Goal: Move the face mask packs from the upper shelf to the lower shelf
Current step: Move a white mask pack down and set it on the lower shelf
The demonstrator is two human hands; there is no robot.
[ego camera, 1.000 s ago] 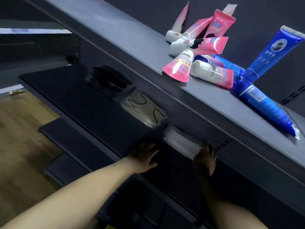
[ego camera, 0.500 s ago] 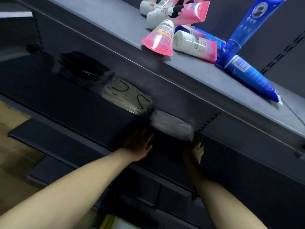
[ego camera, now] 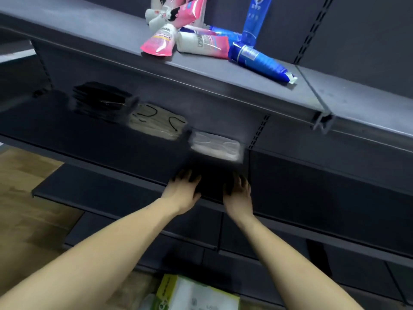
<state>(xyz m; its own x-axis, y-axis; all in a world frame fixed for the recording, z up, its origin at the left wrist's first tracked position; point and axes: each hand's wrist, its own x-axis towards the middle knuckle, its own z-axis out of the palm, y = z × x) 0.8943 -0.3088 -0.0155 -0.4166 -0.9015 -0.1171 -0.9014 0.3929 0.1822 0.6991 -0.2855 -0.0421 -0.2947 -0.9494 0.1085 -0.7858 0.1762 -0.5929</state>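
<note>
Three face mask packs lie in a row at the back of a dark shelf: a black pack at the left, a beige pack with black ear loops in the middle, and a white pack at the right. My left hand and my right hand hover side by side over the shelf's front edge, just in front of the white pack. Both have loosely spread fingers, hold nothing, and are apart from the pack.
The grey shelf above carries a heap of pink tubes and blue tubes. Another dark shelf juts out below. A green and white carton sits on the wooden floor.
Both hands held the ends of the white pack against the shelf's back a second ago. They have let go and drawn back to the front edge; the pack stays put.
</note>
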